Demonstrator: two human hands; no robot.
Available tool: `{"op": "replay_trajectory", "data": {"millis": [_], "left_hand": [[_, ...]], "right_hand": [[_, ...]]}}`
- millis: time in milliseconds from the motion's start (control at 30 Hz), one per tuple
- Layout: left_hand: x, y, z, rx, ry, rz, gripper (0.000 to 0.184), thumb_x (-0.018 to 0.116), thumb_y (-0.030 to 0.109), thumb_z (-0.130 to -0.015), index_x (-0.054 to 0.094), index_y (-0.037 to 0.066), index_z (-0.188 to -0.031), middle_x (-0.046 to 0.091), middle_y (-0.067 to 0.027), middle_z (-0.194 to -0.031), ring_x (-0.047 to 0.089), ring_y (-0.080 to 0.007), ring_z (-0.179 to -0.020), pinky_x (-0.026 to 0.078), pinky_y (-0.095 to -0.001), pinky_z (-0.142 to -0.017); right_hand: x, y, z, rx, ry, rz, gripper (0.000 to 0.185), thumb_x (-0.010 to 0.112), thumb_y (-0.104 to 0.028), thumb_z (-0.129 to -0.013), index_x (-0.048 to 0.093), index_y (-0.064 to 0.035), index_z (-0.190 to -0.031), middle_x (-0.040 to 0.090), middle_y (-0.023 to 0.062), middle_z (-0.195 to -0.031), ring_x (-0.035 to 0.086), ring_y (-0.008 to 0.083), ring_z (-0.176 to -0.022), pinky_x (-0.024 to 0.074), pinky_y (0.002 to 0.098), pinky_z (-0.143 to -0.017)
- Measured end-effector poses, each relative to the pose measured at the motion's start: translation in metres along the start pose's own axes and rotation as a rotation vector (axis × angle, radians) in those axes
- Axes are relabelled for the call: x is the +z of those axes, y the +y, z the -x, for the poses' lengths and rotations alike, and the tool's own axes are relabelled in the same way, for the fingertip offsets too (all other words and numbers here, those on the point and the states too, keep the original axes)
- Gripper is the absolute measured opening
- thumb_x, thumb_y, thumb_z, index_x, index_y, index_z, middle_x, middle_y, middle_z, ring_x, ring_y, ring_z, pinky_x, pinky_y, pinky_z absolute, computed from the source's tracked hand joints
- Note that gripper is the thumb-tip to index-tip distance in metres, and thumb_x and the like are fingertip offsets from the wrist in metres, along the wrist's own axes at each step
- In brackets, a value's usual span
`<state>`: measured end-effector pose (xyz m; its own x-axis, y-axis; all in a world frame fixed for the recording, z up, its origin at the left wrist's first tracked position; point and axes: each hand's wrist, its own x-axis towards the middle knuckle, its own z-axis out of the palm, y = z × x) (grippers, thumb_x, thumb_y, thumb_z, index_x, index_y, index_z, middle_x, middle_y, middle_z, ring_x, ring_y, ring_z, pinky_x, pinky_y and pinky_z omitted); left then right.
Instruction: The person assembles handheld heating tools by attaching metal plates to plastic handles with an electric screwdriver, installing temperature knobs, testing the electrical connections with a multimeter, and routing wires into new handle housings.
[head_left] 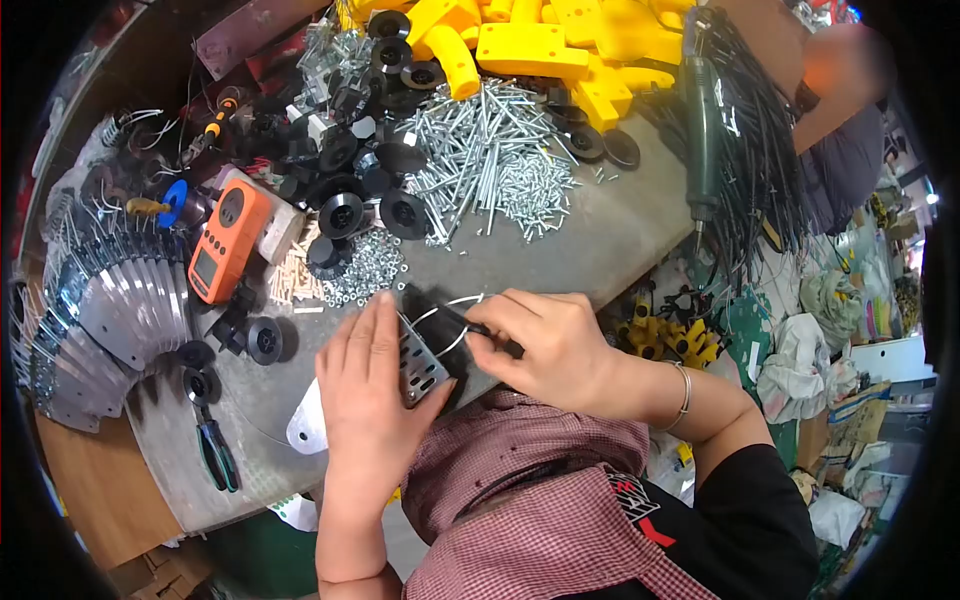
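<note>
My left hand (368,385) is closed on a slotted metal plate (422,368), its fingers along the far side and the thumb at the near edge. A flat silver end with a hole (305,425) sticks out left of this hand; whether it belongs to the same piece is hidden. Just right of the plate, my right hand (545,345) pinches a slim black piece (512,347), perhaps a cable end. A white wire (455,343) loops between the two hands. Beyond my fingertips lie small metal nuts (370,268).
Screws (490,150) are heaped behind the hands, with yellow parts (530,50) beyond. An electric screwdriver (702,140) hangs at right near black cables (750,150). At left are an orange meter (230,240), stacked metal plates (130,310) and pliers (215,452). Another person (840,150) is at upper right.
</note>
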<state>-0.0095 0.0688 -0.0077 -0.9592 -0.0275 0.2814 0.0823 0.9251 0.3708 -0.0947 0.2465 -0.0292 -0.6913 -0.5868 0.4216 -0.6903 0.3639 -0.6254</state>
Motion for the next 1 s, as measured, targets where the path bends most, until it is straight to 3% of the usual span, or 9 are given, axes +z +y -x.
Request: {"op": "replay_trajectory", "data": {"millis": [100,233,300,367,433,600,733,833,1000], "left_hand": [[0.012,-0.010,0.002,0.074,-0.005,0.055,0.099,0.087,0.023,-0.057,0.038,-0.003,-0.139,0.054,-0.0191,-0.126,0.051,-0.0358,-0.115,0.035,-0.0483,-0.099],[-0.002,-0.002,-0.003,-0.003,-0.138,0.145,0.101,0.085,0.032,-0.060,0.035,0.001,-0.142,0.045,-0.0220,-0.135,0.047,-0.0393,-0.115,0.034,-0.0501,-0.099],[0.007,0.001,-0.005,0.018,-0.132,0.043,0.097,0.083,0.040,-0.060,0.039,0.006,-0.140,0.041,-0.0219,-0.139,0.044,-0.0414,-0.119,0.035,-0.0492,-0.100],[0.015,0.005,-0.008,0.030,-0.136,0.014,0.082,0.083,0.030,-0.063,0.046,0.006,-0.132,0.044,-0.0216,-0.133,0.046,-0.0420,-0.114,0.036,-0.0491,-0.098],[0.017,0.003,-0.003,-0.010,-0.090,0.086,0.071,0.082,0.021,-0.064,0.049,0.005,-0.125,0.046,-0.0212,-0.127,0.046,-0.0422,-0.111,0.037,-0.0492,-0.096],[0.011,0.005,0.005,0.031,-0.135,0.046,0.082,0.084,0.029,-0.062,0.048,0.002,-0.131,0.045,-0.0223,-0.134,0.045,-0.0406,-0.121,0.038,-0.0473,-0.100],[0.013,0.000,0.002,0.073,-0.125,0.115,0.078,0.081,0.033,-0.072,0.046,0.007,-0.137,0.046,-0.0258,-0.131,0.047,-0.0451,-0.115,0.038,-0.0509,-0.097],[0.012,0.001,0.002,0.081,-0.173,0.079,0.086,0.082,0.034,-0.069,0.043,0.007,-0.140,0.045,-0.0265,-0.133,0.045,-0.0452,-0.118,0.037,-0.0507,-0.099],[0.016,0.005,0.003,0.119,-0.106,0.039,0.089,0.084,0.034,-0.066,0.043,0.008,-0.140,0.046,-0.0263,-0.134,0.046,-0.0449,-0.118,0.038,-0.0508,-0.099]], "right_hand": [[0.004,-0.010,0.002,0.048,-0.144,-0.121,0.018,0.073,-0.013,-0.079,0.062,-0.0041,-0.090,0.064,0.0083,-0.074,0.065,0.0240,-0.061,0.0521,0.0329,-0.055],[0.008,0.004,0.007,-0.068,-0.170,-0.279,0.032,0.065,-0.014,-0.086,0.059,-0.0031,-0.116,0.066,0.0155,-0.082,0.066,0.0317,-0.068,0.0538,0.0385,-0.061],[0.002,-0.001,0.002,0.049,-0.274,0.023,0.040,0.061,-0.018,-0.088,0.053,-0.0060,-0.126,0.065,0.0124,-0.095,0.066,0.0314,-0.080,0.0545,0.0398,-0.066],[0.008,0.008,0.004,-0.012,-0.341,0.240,0.037,0.061,-0.021,-0.086,0.055,-0.0077,-0.120,0.062,0.0084,-0.093,0.064,0.0272,-0.085,0.0539,0.0378,-0.066],[0.002,0.012,0.003,-0.114,-0.313,0.238,0.015,0.060,-0.020,-0.080,0.058,-0.0093,-0.090,0.057,0.0056,-0.084,0.062,0.0234,-0.083,0.0526,0.0366,-0.062],[-0.041,0.046,-0.038,-0.093,-0.419,0.571,0.011,0.060,-0.020,-0.077,0.061,-0.0112,-0.083,0.058,0.0064,-0.083,0.063,0.0240,-0.080,0.0527,0.0383,-0.061],[-0.059,0.092,-0.126,-0.001,0.078,0.405,0.023,0.064,-0.026,-0.085,0.060,-0.0047,-0.092,0.062,0.0127,-0.077,0.064,0.0340,-0.075,0.0516,0.0449,-0.065],[-0.043,0.093,-0.186,0.266,0.012,0.386,0.043,0.065,-0.025,-0.079,0.053,0.0003,-0.111,0.068,0.0177,-0.087,0.067,0.0341,-0.085,0.0533,0.0452,-0.071],[-0.008,0.116,-0.222,0.415,0.197,0.234,0.046,0.065,-0.024,-0.075,0.054,0.0013,-0.112,0.068,0.0190,-0.090,0.066,0.0354,-0.087,0.0528,0.0446,-0.075]]}}
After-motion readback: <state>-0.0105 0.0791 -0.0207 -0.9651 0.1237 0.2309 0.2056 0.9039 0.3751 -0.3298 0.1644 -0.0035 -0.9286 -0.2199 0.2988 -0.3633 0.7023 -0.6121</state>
